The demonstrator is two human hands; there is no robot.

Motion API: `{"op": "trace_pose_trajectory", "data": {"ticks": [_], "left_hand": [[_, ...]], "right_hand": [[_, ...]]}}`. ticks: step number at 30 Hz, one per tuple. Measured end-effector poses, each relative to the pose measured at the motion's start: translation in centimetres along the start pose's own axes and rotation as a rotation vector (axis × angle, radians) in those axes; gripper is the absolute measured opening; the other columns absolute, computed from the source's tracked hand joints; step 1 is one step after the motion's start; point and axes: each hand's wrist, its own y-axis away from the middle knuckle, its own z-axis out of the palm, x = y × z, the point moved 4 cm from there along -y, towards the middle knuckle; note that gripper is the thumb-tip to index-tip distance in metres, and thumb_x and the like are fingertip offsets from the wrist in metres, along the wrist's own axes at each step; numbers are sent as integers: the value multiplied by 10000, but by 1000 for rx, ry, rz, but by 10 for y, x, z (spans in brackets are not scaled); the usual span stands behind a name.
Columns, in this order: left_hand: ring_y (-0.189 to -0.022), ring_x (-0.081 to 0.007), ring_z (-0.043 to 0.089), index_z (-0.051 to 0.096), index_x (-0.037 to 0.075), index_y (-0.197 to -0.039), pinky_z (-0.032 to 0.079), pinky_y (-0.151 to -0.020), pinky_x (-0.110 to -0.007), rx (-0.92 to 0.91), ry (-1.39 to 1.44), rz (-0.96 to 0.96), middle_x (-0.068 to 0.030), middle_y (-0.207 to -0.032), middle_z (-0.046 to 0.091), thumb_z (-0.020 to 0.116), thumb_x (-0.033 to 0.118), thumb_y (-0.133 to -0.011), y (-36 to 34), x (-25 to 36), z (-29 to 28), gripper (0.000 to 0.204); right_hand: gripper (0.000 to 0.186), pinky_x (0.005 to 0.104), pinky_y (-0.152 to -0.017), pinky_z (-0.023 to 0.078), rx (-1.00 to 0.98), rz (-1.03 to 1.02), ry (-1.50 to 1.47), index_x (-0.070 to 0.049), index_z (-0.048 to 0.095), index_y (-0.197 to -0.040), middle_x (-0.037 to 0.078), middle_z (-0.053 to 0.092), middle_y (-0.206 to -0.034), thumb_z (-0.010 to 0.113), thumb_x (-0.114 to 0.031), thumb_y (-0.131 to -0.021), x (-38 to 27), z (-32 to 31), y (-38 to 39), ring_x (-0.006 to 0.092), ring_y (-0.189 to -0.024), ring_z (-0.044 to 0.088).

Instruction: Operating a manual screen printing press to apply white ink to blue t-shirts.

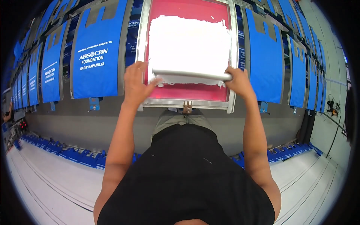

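Observation:
A screen-printing frame (231,101) with silver metal rails and a red-pink mesh (187,93) lies in front of me. Thick white ink (189,45) covers much of the mesh. Across the near part of the ink lies a long silver squeegee (191,74). My right hand (238,81) is closed round the squeegee's right end, beside the right rail. Over the left rail is my left hand (137,83), its thumb spread away from the fingers and reaching toward the squeegee's left end. Whether that thumb touches the squeegee is hard to tell.
Blue printed fabric panels hang over boards on both sides, such as the left panel (97,56) and the right panel (264,60). A metal clamp (187,107) sits at the frame's near edge. More blue pieces (75,155) line a rack behind me.

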Motion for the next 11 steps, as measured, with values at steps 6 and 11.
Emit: {"op": "trace_pose_trajectory", "data": {"ticks": [6,11], "left_hand": [[-919,-299,624,663,71,-1002,495,-775,-419,-848,-287,86,-132,-909,654,653,106,-766,-30,36,44,239],[-860,-287,641,661,67,-917,506,-736,-419,-742,-292,75,-123,-832,656,627,69,-734,-99,39,40,186]], "right_hand": [[321,547,-992,389,193,-208,75,-98,624,-985,113,669,-883,596,-23,-674,-37,27,29,308,-940,623],[270,464,-735,505,62,-178,99,-110,644,-947,158,654,-826,598,-77,-683,-24,-36,-48,344,-852,635]]}}
